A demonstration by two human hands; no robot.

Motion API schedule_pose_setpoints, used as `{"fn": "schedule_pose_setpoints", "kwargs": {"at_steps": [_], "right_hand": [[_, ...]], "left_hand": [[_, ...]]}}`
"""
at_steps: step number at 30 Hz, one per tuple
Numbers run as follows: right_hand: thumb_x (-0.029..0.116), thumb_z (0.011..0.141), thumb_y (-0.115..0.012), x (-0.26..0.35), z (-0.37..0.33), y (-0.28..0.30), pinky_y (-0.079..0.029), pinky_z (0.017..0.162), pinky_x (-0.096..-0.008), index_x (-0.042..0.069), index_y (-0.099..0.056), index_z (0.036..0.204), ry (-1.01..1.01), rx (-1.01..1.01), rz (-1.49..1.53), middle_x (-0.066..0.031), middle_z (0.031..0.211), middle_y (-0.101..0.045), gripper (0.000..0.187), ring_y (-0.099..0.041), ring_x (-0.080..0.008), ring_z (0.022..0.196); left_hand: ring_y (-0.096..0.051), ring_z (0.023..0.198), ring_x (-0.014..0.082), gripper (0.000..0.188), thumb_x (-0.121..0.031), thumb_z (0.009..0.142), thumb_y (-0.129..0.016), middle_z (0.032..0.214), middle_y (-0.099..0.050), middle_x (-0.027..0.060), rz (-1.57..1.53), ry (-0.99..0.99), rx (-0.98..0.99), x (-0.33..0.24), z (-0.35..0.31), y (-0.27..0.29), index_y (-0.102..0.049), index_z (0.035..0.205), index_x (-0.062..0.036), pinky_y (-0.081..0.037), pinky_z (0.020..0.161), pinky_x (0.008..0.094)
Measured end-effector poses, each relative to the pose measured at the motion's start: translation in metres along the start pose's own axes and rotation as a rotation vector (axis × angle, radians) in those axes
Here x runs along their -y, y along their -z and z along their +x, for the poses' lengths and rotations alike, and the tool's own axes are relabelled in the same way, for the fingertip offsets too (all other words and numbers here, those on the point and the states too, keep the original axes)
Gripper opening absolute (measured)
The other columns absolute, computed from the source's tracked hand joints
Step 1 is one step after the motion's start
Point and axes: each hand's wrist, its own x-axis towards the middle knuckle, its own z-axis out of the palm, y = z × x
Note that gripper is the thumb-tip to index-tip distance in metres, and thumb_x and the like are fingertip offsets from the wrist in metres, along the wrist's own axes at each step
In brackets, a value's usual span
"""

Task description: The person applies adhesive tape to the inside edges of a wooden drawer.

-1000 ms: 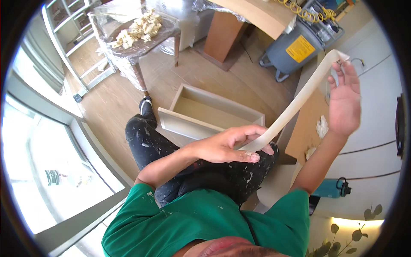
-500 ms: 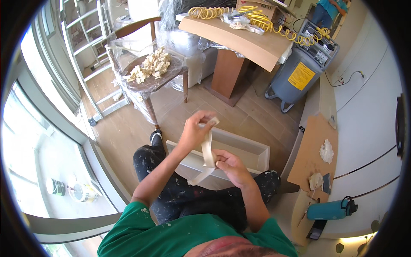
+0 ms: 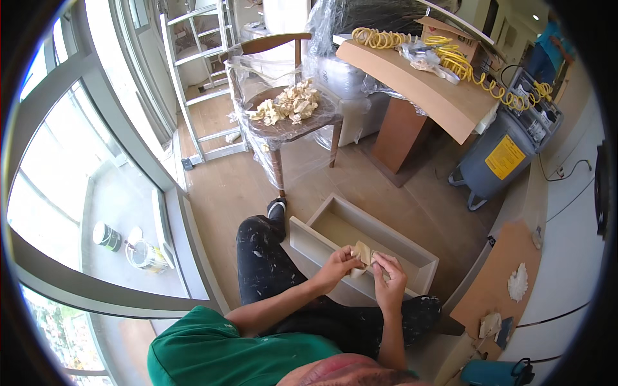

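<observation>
My left hand (image 3: pixel 336 270) and my right hand (image 3: pixel 390 278) are close together above the near side of a pale drawer-like box (image 3: pixel 370 235). Between their fingertips is a cream strip of masking tape (image 3: pixel 362 252), folded and bunched, with one part sticking up and another hanging by the left fingers. Both hands pinch it. The box lies on the floor in front of my paint-specked dark trousers. Beyond it, a plastic-wrapped wooden chair (image 3: pixel 293 132) bears a pile of crumpled cream tape (image 3: pixel 290 103).
An aluminium ladder (image 3: pixel 193 96) stands behind the chair. Yellow coiled hose (image 3: pixel 450 61) lies on a cardboard-covered table (image 3: pixel 412 83), beside a grey air compressor (image 3: pixel 499 154). At right are cardboard (image 3: pixel 499 283) and a blue bottle (image 3: pixel 492 373). Paint cans (image 3: pixel 145 257) show through the left window. A person (image 3: pixel 547 51) stands far right.
The long strip that hung between my hands is now bunched up. My left hand has come down beside my right. The view has shifted, so the room sits further right.
</observation>
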Motion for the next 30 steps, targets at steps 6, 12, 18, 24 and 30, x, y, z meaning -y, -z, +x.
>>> {"fn": "schedule_pose_setpoints", "kwargs": {"at_steps": [6, 12, 18, 24, 30], "right_hand": [[0.011, 0.092, -0.069, -0.014, -0.018, 0.021, -0.045, 0.104, -0.0404, 0.001, -0.067, 0.127, -0.089, -0.122, -0.089, -0.0195, 0.124, -0.068, 0.037, -0.061, -0.0344, 0.118], [0.007, 0.092, -0.068, -0.054, -0.068, 0.052, -0.045, 0.103, -0.0399, 0.001, -0.069, 0.122, -0.126, -0.305, -0.248, -0.0159, 0.124, -0.067, 0.030, -0.060, -0.0329, 0.117], [0.003, 0.089, -0.068, -0.080, -0.129, 0.085, -0.045, 0.101, -0.0422, 0.004, -0.072, 0.116, -0.159, -0.474, -0.576, -0.0125, 0.121, -0.066, 0.027, -0.058, -0.0320, 0.114], [0.005, 0.087, -0.070, -0.119, -0.147, 0.086, -0.045, 0.101, -0.0431, 0.005, -0.074, 0.114, -0.198, -0.503, -0.687, -0.0101, 0.117, -0.068, 0.027, -0.058, -0.0321, 0.113], [0.006, 0.087, -0.070, -0.121, -0.138, 0.089, -0.044, 0.101, -0.0434, 0.006, -0.074, 0.112, -0.263, -0.472, -0.716, -0.0097, 0.116, -0.069, 0.025, -0.059, -0.0322, 0.111]], "left_hand": [[-0.057, 0.086, 0.0100, 0.016, -0.022, 0.099, -0.057, 0.093, -0.063, -0.0008, -0.117, -0.052, -0.295, -0.055, 0.030, 0.058, -0.066, 0.099, -0.0087, -0.045, 0.079, 0.0266], [-0.056, 0.112, 0.0226, 0.049, -0.043, 0.101, -0.040, 0.120, -0.063, 0.0089, -0.115, -0.197, -0.245, -0.117, 0.058, 0.182, -0.058, 0.127, -0.0049, -0.041, 0.098, 0.0420], [-0.061, 0.122, 0.0246, 0.046, -0.033, 0.108, -0.040, 0.125, -0.067, 0.0139, 0.666, -0.423, -0.452, -0.244, 0.152, 0.249, -0.062, 0.125, 0.0038, -0.048, 0.103, 0.0404], [-0.074, 0.088, 0.0168, 0.056, -0.044, 0.089, -0.077, 0.102, -0.077, 0.0096, 1.444, -0.338, -0.559, -0.351, 0.274, 0.320, -0.069, 0.120, 0.0025, -0.054, 0.080, 0.0312], [-0.071, 0.062, 0.0181, 0.068, -0.055, 0.074, -0.082, 0.085, -0.075, 0.0100, 1.666, -0.244, -0.675, -0.404, 0.387, 0.440, -0.070, 0.112, 0.0004, -0.054, 0.060, 0.0356]]}}
